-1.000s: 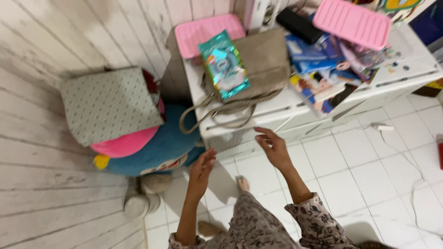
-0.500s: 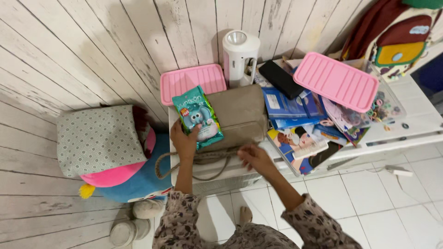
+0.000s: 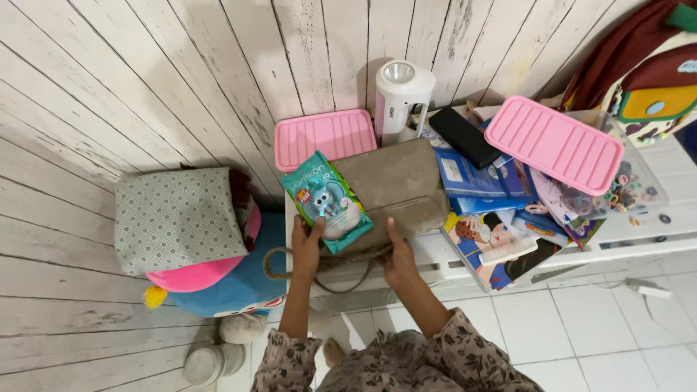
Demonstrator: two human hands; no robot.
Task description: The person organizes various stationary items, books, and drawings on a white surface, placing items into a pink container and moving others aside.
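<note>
Half a second ago the right hand lay flat by the strap at the front edge of the white cabinet top; it now grips the front edge of the tan bag, thumb on top and fingers hidden beneath. The left hand was already on the teal wipes packet and is there now too, thumb on its lower corner; how tightly the other fingers close cannot be told. The bag lies near the cabinet top's left front corner, the packet on its left part, the bag's strap hanging over the front edge.

The top is crowded from the bag rightward, with bare surface only along the right front edge. White tiled floor lies open in front.

At the back left corner sits a box under a pink lid, its contents hidden. At the right, a clear box under a tilted pink ribbed lid holds small coloured bands. Between them stand a white lantern, a black case and a heap of blue books.

Left of the cabinet, a dotted cushion rests on a blue plush toy.
</note>
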